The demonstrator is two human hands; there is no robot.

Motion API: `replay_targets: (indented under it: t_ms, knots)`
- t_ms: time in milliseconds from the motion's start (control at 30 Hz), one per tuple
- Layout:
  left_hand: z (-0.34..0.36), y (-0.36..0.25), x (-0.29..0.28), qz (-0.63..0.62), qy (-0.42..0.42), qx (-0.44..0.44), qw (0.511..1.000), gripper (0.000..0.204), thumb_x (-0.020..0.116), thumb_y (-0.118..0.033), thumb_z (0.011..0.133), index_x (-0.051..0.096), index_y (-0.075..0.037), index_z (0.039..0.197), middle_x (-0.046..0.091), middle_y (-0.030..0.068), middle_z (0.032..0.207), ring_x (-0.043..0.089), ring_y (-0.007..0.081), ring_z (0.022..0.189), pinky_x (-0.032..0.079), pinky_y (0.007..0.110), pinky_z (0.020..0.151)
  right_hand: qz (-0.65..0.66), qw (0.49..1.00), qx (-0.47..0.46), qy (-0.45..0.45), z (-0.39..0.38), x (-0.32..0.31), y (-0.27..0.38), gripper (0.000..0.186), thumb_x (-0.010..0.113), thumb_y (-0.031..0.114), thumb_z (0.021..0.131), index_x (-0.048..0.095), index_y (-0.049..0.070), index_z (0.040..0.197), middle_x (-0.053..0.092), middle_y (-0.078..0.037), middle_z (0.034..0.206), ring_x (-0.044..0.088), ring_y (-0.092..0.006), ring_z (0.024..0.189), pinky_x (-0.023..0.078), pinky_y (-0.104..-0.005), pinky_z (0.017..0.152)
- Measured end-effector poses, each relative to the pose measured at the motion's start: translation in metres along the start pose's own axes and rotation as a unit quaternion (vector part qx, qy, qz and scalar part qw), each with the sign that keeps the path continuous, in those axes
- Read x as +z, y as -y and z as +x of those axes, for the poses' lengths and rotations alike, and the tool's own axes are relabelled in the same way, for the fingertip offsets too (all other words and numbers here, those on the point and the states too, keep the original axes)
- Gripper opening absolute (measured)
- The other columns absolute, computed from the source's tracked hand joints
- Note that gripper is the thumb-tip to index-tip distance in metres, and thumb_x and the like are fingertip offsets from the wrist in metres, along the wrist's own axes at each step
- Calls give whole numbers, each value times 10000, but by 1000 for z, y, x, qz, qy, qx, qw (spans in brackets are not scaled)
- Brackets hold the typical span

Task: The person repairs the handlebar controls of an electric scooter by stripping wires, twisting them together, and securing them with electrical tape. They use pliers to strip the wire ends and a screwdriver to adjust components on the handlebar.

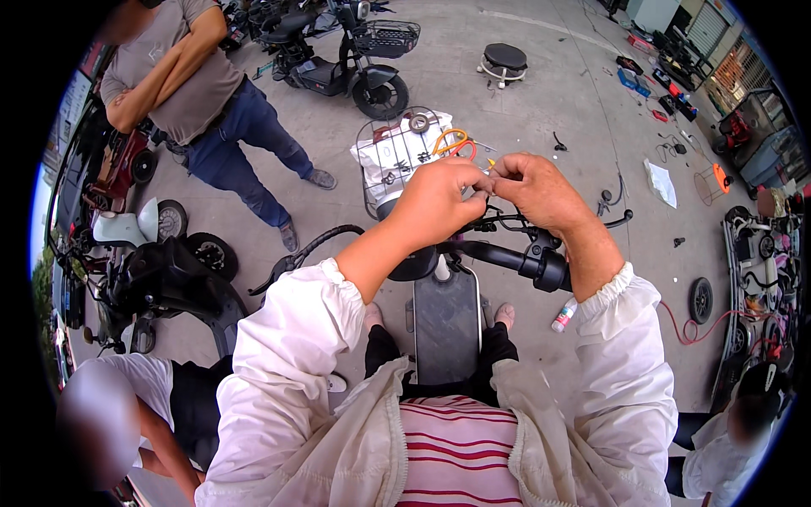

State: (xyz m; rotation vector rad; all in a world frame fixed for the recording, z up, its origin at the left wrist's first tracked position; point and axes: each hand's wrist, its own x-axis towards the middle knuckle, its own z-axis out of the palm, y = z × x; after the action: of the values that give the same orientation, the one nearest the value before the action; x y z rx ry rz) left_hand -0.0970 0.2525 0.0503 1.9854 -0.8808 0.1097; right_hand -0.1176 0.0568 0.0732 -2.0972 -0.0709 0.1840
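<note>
My left hand (441, 196) and my right hand (541, 193) meet over the front of an electric scooter, fingertips pinched together. Whatever lies between them is too small to make out. Black cables (503, 221) run just below my fingers, by the black handlebar (494, 252). Past my hands is the wire front basket (369, 173). In it lie a white sack (391, 156), a roll of tape (420, 123) and a tool with orange loop handles (454, 138). The scooter's dark footboard (448, 329) lies between my feet.
A person with crossed arms (160, 84) stands at the far left; two others crouch near the lower corners. Parked scooters (338, 63) stand behind. A round stool (505, 59), a loose tyre (700, 301), a bottle (564, 315) and scattered tools are on the concrete.
</note>
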Motion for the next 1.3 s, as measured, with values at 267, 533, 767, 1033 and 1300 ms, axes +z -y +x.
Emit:
replay_targets:
  t_ms: [267, 533, 767, 1033, 1300]
  knots:
    - [3, 0, -5, -74, 41, -64, 994, 157, 680, -78, 775, 713, -5, 910, 686, 104, 861, 656, 201, 804, 514, 316, 760, 30, 999, 20, 4, -1, -1, -1, 178, 683, 121, 825, 693, -27, 923, 636, -30, 796, 541, -112, 744, 464, -289, 685]
    - [3, 1, -4, -58, 42, -48, 996, 152, 675, -82, 784, 716, -9, 912, 688, 102, 864, 657, 195, 810, 512, 314, 761, 19, 1000, 18, 3, -1, -1, -3, 186, 686, 126, 819, 688, -27, 924, 638, -30, 795, 543, -111, 743, 465, -292, 679]
    - [2, 0, -7, -58, 49, -53, 996, 155, 673, -85, 781, 714, -5, 907, 693, 107, 875, 664, 212, 824, 514, 318, 774, 20, 1000, 8, 3, 1, 1, -4, 181, 690, 122, 814, 686, -25, 920, 640, -33, 783, 547, -114, 738, 470, -297, 674]
    - [3, -1, -5, -53, 51, -55, 996, 151, 671, -82, 785, 716, -6, 907, 699, 106, 885, 667, 207, 827, 516, 317, 778, 33, 999, 11, 3, 0, 0, -6, 179, 688, 119, 818, 687, -25, 925, 637, -35, 786, 549, -116, 749, 469, -296, 686]
    - [2, 1, -3, -70, 44, -88, 993, 146, 676, -73, 798, 711, -2, 922, 690, 79, 878, 651, 151, 824, 514, 293, 771, 50, 999, 8, -1, -2, 0, -4, 180, 681, 118, 833, 690, -26, 939, 652, -32, 811, 555, -116, 760, 470, -291, 706]
